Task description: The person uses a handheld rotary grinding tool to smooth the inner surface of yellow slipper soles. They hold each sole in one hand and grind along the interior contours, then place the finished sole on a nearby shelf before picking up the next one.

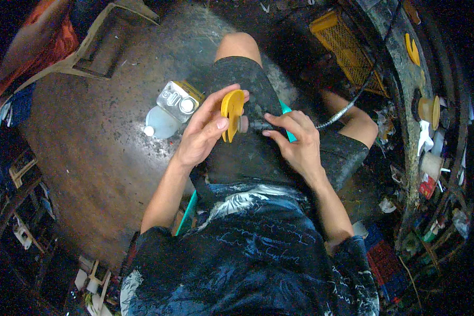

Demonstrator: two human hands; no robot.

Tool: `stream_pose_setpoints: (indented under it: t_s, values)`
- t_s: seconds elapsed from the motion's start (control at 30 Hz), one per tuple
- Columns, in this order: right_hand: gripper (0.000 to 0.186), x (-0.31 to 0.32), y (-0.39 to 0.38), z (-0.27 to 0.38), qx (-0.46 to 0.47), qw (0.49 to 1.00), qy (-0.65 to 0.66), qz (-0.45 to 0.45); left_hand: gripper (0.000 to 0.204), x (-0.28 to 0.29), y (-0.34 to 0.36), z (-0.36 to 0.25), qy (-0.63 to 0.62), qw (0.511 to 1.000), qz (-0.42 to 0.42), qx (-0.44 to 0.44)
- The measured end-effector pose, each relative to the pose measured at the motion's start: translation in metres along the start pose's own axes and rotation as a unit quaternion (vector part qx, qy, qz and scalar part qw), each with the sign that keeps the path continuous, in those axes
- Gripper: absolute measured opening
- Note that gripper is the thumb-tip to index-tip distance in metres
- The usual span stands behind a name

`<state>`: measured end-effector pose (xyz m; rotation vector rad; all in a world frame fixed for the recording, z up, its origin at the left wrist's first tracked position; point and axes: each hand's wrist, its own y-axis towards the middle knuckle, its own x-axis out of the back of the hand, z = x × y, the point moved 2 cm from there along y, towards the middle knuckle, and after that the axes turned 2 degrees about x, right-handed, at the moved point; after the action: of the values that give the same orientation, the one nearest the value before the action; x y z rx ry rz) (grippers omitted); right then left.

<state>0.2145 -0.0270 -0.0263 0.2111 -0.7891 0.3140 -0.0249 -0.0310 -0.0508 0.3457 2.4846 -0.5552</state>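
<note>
My left hand (208, 126) holds a yellow disc-like piece (227, 118) with a slot in it, standing nearly on edge over my lap, fingers behind it and thumb at its side. A short grey cylindrical part (243, 124) sits against the disc's right face. My right hand (289, 131) has thumb and forefinger at a slim metal tool (258, 125) beside that part; a braided hose (336, 116) runs up and right from behind this hand. Teal edges (285, 110) show beside my dark shorts.
On the floor at left stand a translucent jug (161, 124) and a metal can (179, 101). A yellow plastic crate (345, 50) lies at upper right. A worn ledge (412, 210) on the right holds yellow pieces (412, 48) and scraps. A wooden frame (97, 47) is at upper left.
</note>
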Motion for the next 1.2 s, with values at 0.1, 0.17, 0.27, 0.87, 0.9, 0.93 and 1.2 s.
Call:
stream_pose_setpoints:
  t_s: [0.1,0.17,0.27,0.87,0.9,0.93,1.2]
  values:
    - [0.038,-0.002,0.007,-0.006,-0.004,0.999,0.012,-0.038,0.083,0.0,0.0,0.0,0.013,1.0,0.007,-0.01]
    - [0.038,-0.005,0.01,-0.007,0.002,0.999,0.013,-0.039,0.083,0.0,0.0,0.0,0.017,1.0,0.011,-0.014]
    - [0.037,-0.005,0.006,-0.002,-0.005,1.0,0.007,-0.016,0.084,0.0,0.001,0.0,0.008,1.0,0.005,-0.02]
    - [0.034,0.004,-0.012,0.014,-0.012,1.0,-0.02,0.011,0.087,-0.002,0.0,0.007,0.03,0.999,0.0,-0.012]
    - [0.041,0.005,-0.013,0.014,0.001,1.0,-0.014,0.009,0.088,-0.002,0.001,0.007,0.033,0.999,-0.001,-0.017]
    - [0.041,0.005,-0.013,0.013,-0.006,1.0,-0.02,0.001,0.088,-0.002,0.002,0.007,0.037,0.999,-0.001,-0.023]
    - [0.037,0.001,-0.013,0.016,-0.008,1.0,-0.021,0.001,0.087,-0.001,0.003,0.007,0.027,0.999,-0.008,-0.03]
